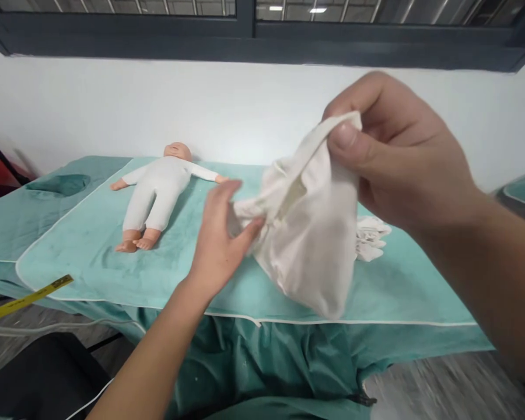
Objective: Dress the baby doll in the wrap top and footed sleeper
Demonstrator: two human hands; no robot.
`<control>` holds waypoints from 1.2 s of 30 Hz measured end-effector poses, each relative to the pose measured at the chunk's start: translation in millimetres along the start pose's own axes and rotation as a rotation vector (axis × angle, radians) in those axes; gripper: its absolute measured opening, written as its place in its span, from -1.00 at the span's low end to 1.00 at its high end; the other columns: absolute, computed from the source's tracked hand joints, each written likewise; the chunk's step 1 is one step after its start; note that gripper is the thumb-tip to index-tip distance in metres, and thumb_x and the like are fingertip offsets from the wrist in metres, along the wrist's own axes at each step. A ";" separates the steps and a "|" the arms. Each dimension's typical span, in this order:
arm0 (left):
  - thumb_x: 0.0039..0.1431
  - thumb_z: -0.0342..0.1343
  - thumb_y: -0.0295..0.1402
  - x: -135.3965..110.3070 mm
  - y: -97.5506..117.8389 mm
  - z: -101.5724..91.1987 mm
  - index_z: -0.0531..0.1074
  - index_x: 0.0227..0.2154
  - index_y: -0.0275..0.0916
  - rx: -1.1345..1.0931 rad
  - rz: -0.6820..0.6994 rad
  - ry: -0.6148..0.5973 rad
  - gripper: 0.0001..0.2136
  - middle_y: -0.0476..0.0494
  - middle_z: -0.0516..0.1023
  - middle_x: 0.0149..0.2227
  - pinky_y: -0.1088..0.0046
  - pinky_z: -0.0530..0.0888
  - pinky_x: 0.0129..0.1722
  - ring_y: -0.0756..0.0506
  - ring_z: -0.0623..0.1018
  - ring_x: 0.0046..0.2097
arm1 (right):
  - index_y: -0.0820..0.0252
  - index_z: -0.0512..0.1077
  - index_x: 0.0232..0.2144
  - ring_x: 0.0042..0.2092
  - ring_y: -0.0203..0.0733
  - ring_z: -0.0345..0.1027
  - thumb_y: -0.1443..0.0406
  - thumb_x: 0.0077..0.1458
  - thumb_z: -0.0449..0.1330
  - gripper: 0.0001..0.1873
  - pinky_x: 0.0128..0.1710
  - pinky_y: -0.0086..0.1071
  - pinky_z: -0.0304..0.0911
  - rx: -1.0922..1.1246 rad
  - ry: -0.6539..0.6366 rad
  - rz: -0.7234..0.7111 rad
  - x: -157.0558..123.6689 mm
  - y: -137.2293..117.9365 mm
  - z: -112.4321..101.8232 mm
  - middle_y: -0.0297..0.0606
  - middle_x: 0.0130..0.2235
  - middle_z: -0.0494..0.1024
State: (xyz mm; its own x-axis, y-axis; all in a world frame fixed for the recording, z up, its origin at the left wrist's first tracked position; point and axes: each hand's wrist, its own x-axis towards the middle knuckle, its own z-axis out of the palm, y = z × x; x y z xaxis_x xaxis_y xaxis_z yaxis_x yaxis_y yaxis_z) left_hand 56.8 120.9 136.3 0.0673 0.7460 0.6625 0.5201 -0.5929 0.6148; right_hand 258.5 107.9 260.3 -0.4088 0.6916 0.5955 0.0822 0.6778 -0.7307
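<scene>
Up in front of me, a soft white cloth item point(310, 239) hangs in loose folds; whether it is a small garment or a bag I cannot tell. My right hand point(389, 140) pinches its top edge between thumb and fingers. At its left side, my left hand point(221, 233) closes thumb and fingers on a bunched edge. Behind the cloth, partly hidden by it, a crumpled white fabric bundle point(373, 238) lies on the green bed cover point(87, 268). A baby doll point(157, 189) in a white body suit lies on its back to the left, arms spread.
A wall with a dark window frame point(157, 36) stands behind the bed. The cover has a hole point(59, 184) at the far left. At lower left are a black chair point(48, 373), a yellow strap point(30, 298) and a pale cable point(70, 328).
</scene>
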 end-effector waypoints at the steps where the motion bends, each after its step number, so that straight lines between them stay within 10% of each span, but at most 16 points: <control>1: 0.17 0.16 -0.27 -2.2 -0.8 -1.5 0.32 0.08 -0.19 0.002 -0.036 -0.073 -0.58 -0.18 0.44 0.11 0.23 0.38 0.14 -0.18 0.42 0.16 | 0.11 0.36 -0.33 -0.51 -0.48 0.25 0.25 0.27 0.10 -0.89 -0.51 -0.55 0.18 0.003 0.014 0.030 -4.4 2.8 3.2 -0.54 -0.43 0.40; 5: 0.23 0.03 -0.33 -10.8 -8.6 -7.6 0.49 -0.20 -0.20 0.015 -0.279 -0.146 -0.83 -0.01 0.59 -0.28 0.43 0.46 -0.18 -0.06 0.55 -0.23 | 0.13 0.41 -0.37 -0.44 -0.40 0.30 0.16 0.18 0.21 -0.82 -0.44 -0.48 0.23 -0.139 0.153 0.197 -20.3 28.0 1.8 -0.44 -0.39 0.45; 9: 0.15 0.08 -0.38 -9.9 -15.1 -29.2 0.51 -0.23 -0.20 -0.056 -0.423 -0.028 -0.84 0.02 0.59 -0.29 0.52 0.43 -0.25 -0.04 0.53 -0.24 | 0.12 0.43 -0.45 -0.36 -0.24 0.35 0.15 0.12 0.23 -0.80 -0.41 -0.40 0.19 -0.638 0.122 0.405 -42.3 61.6 -7.9 -0.34 -0.38 0.51; 15: 0.10 0.16 -0.26 -3.7 -19.2 -69.0 0.52 -0.23 -0.15 0.027 -0.549 -0.237 -0.81 0.03 0.54 -0.38 0.51 0.37 -0.45 -0.02 0.47 -0.40 | 0.09 0.29 -0.46 -0.51 -0.29 0.18 0.26 0.03 0.21 -0.86 -0.53 -0.42 0.03 -0.890 0.061 0.497 -72.3 78.8 -3.2 -0.42 -0.53 0.38; 19: 0.13 0.13 -0.37 -19.0 -17.6 -48.2 0.42 -0.08 -0.16 0.234 -0.283 0.051 -0.73 -0.10 0.50 -0.08 0.33 0.46 -0.06 -0.12 0.50 -0.05 | 0.07 0.30 -0.37 -0.50 -0.31 0.18 0.31 0.04 0.20 -0.89 -0.52 -0.45 0.08 -0.693 0.180 0.475 -72.1 68.1 17.5 -0.45 -0.52 0.33; 27: 0.17 0.01 -0.53 -63.5 -30.5 41.6 0.12 0.21 -0.18 0.344 -0.123 -0.326 -0.47 -0.31 0.37 0.16 0.07 0.40 0.09 -0.29 0.42 0.16 | 0.02 0.36 -0.21 -0.55 -0.32 0.16 0.33 0.14 0.09 -0.84 -0.56 -0.47 0.07 -0.548 0.084 0.520 -63.8 51.5 37.9 -0.51 -0.59 0.28; 36: 0.02 -0.05 -0.62 -17.9 -55.2 -7.1 0.32 0.07 -0.17 0.350 -0.201 -0.234 -0.48 -0.19 0.45 0.09 0.27 0.51 -0.10 -0.16 0.55 -0.01 | -0.02 0.46 -0.09 -0.43 -0.18 0.30 0.33 0.08 0.06 -0.65 -0.51 -0.38 0.06 -1.094 -0.006 0.663 -76.0 80.5 -18.5 -0.37 -0.44 0.51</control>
State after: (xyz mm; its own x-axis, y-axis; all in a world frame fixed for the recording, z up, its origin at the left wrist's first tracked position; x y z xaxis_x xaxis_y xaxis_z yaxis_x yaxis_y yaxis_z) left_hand 20.8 138.2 93.6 0.1050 0.9077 0.4062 0.7955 -0.3218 0.5134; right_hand 313.0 114.5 162.4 -0.0069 0.9753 0.2207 0.9715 0.0589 -0.2298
